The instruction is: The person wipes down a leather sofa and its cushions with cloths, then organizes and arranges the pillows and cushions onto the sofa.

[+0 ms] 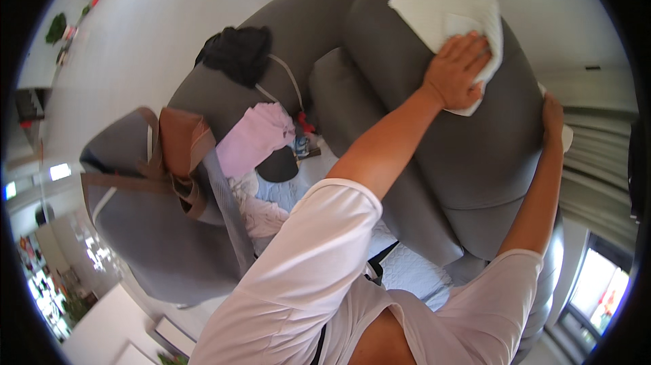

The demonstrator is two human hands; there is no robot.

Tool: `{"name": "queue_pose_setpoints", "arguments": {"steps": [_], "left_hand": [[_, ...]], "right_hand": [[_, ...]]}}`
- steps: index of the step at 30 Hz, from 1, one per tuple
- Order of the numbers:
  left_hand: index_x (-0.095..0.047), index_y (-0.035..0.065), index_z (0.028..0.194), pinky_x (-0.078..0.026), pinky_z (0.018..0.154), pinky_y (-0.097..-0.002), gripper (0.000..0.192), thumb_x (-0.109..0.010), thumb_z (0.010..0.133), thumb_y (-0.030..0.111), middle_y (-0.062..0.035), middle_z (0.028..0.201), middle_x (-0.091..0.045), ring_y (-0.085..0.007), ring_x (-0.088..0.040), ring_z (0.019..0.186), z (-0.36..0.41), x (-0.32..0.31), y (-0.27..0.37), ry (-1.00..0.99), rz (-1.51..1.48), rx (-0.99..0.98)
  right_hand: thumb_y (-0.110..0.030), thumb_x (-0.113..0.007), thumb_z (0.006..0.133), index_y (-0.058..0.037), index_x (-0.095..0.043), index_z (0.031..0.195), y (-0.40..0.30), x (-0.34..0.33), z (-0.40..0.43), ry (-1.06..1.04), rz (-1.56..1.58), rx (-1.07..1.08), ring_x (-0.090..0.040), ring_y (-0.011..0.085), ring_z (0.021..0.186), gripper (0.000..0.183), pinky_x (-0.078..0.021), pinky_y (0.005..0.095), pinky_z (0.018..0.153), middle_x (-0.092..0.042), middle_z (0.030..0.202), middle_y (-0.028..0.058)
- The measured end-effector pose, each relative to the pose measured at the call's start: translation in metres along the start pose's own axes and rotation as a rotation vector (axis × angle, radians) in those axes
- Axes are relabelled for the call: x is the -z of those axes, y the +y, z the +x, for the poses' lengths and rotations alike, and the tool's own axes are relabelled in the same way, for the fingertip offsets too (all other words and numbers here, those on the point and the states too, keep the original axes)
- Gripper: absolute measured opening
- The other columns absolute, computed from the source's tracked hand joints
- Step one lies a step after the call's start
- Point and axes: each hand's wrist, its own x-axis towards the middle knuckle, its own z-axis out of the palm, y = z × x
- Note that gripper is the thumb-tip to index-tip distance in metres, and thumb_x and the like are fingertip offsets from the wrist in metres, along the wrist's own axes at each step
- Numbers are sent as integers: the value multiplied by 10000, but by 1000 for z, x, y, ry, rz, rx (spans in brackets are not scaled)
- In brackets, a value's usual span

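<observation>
My left hand [457, 72] lies palm down on a white cloth [424, 6], pressing it against the rounded top of a dark grey sofa backrest [437, 126]. The cloth is spread over the backrest, with its right edge folded up beside my fingers and thumb. At the backrest's right side, my right hand [553, 116] rests against the edge. White material [567, 139] shows on both sides of that hand; its fingers are partly hidden, so its grip is unclear. A grey cushion [351, 105] leans in front of the backrest.
A black garment [239, 52] with a pale cord lies on the sofa. Pink fabric [257, 136], a black round object [277, 164] and crumpled clothes [262, 216] cover the seat. A grey bag with brown trim [168, 233] stands left. Curtains [595, 161] hang at right.
</observation>
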Motion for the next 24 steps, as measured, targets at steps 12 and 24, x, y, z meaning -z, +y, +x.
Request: {"name": "queue_pose_setpoints", "arguments": {"steps": [12, 24], "left_hand": [[-646, 128, 971, -330, 1034, -470, 343, -616, 664, 280, -103, 1052, -600, -315, -522, 1105, -8, 0, -9, 170, -78, -68], [-555, -4, 1232, -286, 1088, -522, 578, -582, 708, 237, -222, 1314, -498, -404, -405, 1285, 2, -13, -3, -17, -118, -70]], "right_hand": [[-343, -466, 987, -15, -557, 1282, -286, -33, 18, -221, 485, 358, -525, 172, 1138, 450, -348, 274, 1016, -609, 1225, 117], [-313, -383, 1000, -51, -510, 1298, 156, 46, -160, 404, -655, 415, -493, 314, 1234, 417, -377, 435, 1026, -509, 1356, 142]]}}
